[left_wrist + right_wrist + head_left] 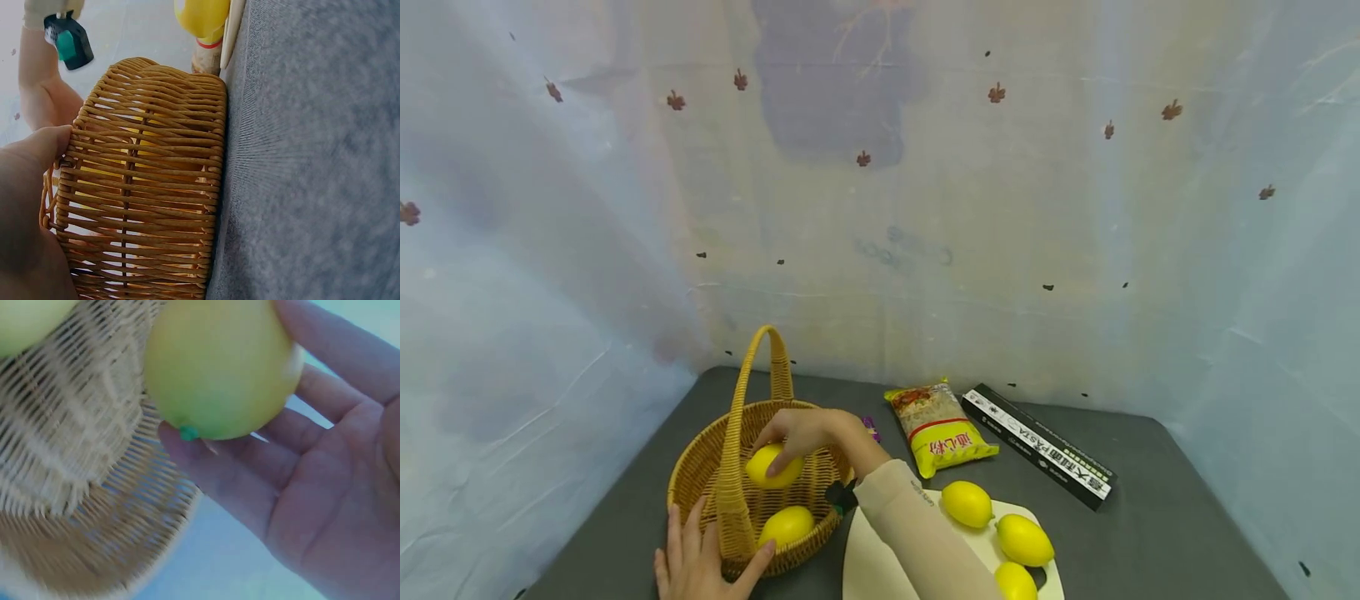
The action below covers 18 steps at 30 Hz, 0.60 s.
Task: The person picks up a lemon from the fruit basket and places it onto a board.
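A wicker basket (790, 560) with an upright arched handle stands at the left of the dark table. My right hand (801, 429) is inside it, fingers and thumb gripping a yellow lemon (775, 468); in the right wrist view this lemon (219, 369) shows a green tip. Another lemon (787, 527) lies in the basket near its front. My left hand (703, 562) holds the basket's near rim; in the left wrist view the thumb (47, 147) presses on the rim, and its other fingers are mostly hidden.
Several lemons (1025, 540) lie on a white board (876, 558) right of the basket. Behind it are a yellow pasta bag (940, 427) and a long black pasta box (1037, 446). A small purple packet (871, 428) shows partly behind my right wrist. A curtain hangs beyond the table.
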Each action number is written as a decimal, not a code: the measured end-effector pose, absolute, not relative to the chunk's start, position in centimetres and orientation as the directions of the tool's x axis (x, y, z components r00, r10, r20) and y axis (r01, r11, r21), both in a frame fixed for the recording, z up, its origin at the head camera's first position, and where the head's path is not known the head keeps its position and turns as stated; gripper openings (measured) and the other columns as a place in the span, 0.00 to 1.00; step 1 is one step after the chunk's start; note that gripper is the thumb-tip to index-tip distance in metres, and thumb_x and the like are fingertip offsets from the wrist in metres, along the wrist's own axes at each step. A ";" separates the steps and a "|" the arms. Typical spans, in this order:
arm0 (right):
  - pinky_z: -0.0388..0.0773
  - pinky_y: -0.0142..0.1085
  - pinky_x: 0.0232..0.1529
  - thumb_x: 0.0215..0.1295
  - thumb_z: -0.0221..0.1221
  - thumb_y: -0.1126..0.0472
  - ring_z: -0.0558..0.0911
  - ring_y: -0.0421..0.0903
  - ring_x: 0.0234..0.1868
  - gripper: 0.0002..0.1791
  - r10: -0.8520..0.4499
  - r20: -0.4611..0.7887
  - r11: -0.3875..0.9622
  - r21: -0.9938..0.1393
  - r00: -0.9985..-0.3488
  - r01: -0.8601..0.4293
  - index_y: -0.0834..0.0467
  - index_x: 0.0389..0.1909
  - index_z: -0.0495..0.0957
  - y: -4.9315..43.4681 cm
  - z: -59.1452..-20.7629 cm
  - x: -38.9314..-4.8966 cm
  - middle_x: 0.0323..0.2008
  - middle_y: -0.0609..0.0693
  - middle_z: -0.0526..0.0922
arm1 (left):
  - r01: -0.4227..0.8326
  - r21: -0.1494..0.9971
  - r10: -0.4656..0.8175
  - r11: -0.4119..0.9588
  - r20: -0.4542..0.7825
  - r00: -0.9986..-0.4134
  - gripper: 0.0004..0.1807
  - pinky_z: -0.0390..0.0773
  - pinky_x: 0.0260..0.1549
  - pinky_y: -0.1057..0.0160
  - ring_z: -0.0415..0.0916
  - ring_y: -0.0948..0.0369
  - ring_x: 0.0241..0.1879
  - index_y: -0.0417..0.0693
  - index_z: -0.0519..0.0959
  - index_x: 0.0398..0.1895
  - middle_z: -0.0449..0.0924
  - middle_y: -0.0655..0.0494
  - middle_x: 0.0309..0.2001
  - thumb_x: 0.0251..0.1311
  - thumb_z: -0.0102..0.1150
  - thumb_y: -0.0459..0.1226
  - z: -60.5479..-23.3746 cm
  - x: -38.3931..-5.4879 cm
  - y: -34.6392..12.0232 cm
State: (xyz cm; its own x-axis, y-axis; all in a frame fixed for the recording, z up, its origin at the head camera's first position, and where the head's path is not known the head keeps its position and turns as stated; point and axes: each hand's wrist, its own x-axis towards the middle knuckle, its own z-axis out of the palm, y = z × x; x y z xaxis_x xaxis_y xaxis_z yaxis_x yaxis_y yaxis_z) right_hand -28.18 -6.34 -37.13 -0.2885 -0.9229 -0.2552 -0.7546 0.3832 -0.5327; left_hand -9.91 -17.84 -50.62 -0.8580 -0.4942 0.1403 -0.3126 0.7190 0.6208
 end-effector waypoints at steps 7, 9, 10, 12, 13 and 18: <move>0.78 0.22 0.43 0.68 0.64 0.60 0.80 0.34 0.45 0.25 -0.945 -0.179 0.326 -0.575 -0.273 -0.751 0.61 0.64 0.75 -2.7 -34.3 -27.6 0.55 0.50 0.81 | -0.325 0.596 -0.494 0.734 0.140 -0.858 0.58 0.34 0.65 0.24 0.25 0.40 0.77 0.26 0.73 0.57 0.50 0.37 0.73 0.47 0.61 0.73 -50.8 -10.0 -17.9; 0.78 0.23 0.45 0.68 0.64 0.61 0.80 0.34 0.45 0.25 -0.949 -0.160 0.314 -0.592 -0.273 -0.742 0.61 0.65 0.75 -1.7 -33.9 -27.4 0.56 0.51 0.81 | -0.331 0.593 -0.496 0.734 0.137 -0.857 0.58 0.34 0.65 0.24 0.25 0.40 0.77 0.25 0.73 0.57 0.50 0.36 0.73 0.47 0.60 0.74 -50.7 -10.1 -18.0; 0.78 0.23 0.45 0.68 0.64 0.60 0.80 0.34 0.46 0.26 -0.949 -0.153 0.312 -0.599 -0.276 -0.737 0.61 0.65 0.74 -1.2 -33.8 -27.4 0.56 0.51 0.81 | -0.334 0.590 -0.497 0.735 0.134 -0.857 0.58 0.34 0.64 0.24 0.25 0.40 0.77 0.25 0.74 0.56 0.50 0.36 0.73 0.47 0.60 0.74 -50.7 -10.1 -18.0; 0.78 0.24 0.46 0.68 0.65 0.60 0.80 0.34 0.46 0.26 -0.952 -0.143 0.300 -0.615 -0.271 -0.730 0.61 0.65 0.74 -0.2 -33.6 -27.3 0.56 0.52 0.81 | -0.340 0.589 -0.501 0.733 0.130 -0.856 0.59 0.34 0.64 0.24 0.27 0.39 0.77 0.25 0.74 0.56 0.51 0.36 0.73 0.47 0.60 0.74 -50.8 -10.1 -18.0; 0.78 0.24 0.47 0.68 0.65 0.60 0.80 0.34 0.47 0.27 -0.954 -0.137 0.293 -0.623 -0.268 -0.725 0.61 0.66 0.74 0.3 -33.6 -27.3 0.57 0.52 0.81 | -0.341 0.589 -0.503 0.733 0.131 -0.855 0.59 0.35 0.64 0.24 0.27 0.39 0.77 0.25 0.74 0.57 0.51 0.36 0.73 0.47 0.60 0.74 -50.8 -10.1 -17.9; 0.78 0.26 0.49 0.66 0.66 0.61 0.80 0.33 0.47 0.27 -0.961 -0.066 0.247 -0.647 -0.270 -0.721 0.59 0.65 0.75 2.7 -33.6 -27.0 0.57 0.51 0.81 | -0.321 0.592 -0.500 0.740 0.164 -0.851 0.59 0.35 0.64 0.23 0.28 0.39 0.77 0.26 0.73 0.59 0.51 0.36 0.72 0.47 0.61 0.74 -50.9 -10.1 -18.0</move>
State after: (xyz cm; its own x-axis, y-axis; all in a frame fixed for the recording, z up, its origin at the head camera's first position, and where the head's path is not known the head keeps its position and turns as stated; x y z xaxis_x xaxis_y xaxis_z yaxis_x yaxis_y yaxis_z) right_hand -27.05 2.69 -33.63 -0.2700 -0.9606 -0.0664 -0.7215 0.2475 -0.6467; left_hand -10.14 -17.96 -50.95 -0.8506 -0.4997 0.1637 -0.3205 0.7395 0.5919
